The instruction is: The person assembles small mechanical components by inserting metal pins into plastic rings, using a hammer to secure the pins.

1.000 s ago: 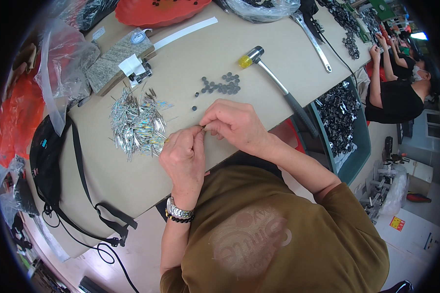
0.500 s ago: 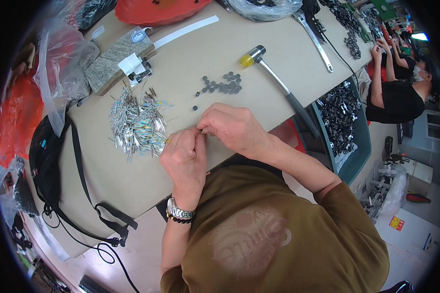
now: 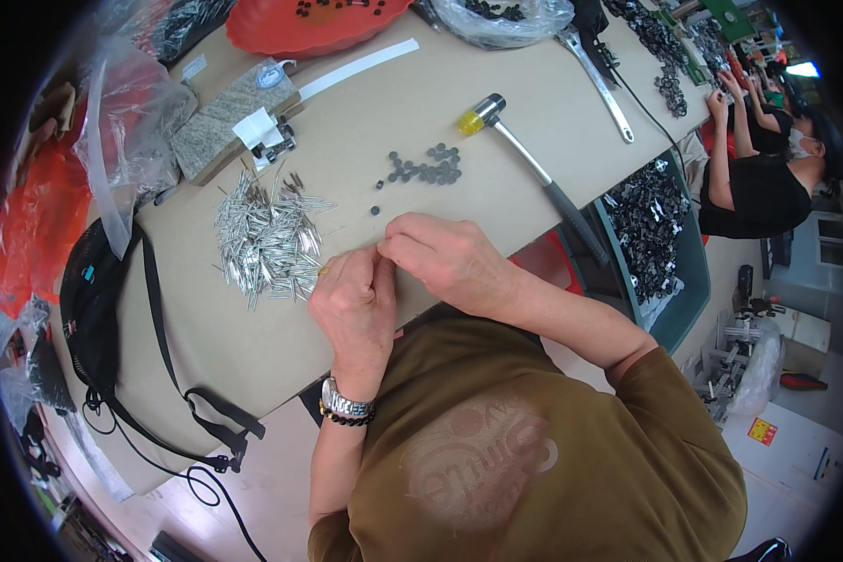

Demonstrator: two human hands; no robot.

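Right of the silver metal pin heap [image 3: 268, 245] are dark-grey round discs [image 3: 431, 174]; beyond it, a grey-speckled stone block [image 3: 217, 126].

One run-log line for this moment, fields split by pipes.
left hand, right hand: meeting closely | held item: unclear | beside left hand: slim metal pieces | ahead: dark round pieces, hammer

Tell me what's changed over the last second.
The right hand has shifted slightly toward the body, still meeting the left hand. No grasp or release is visible. The pile of metal pins, black discs and hammer stayed put.
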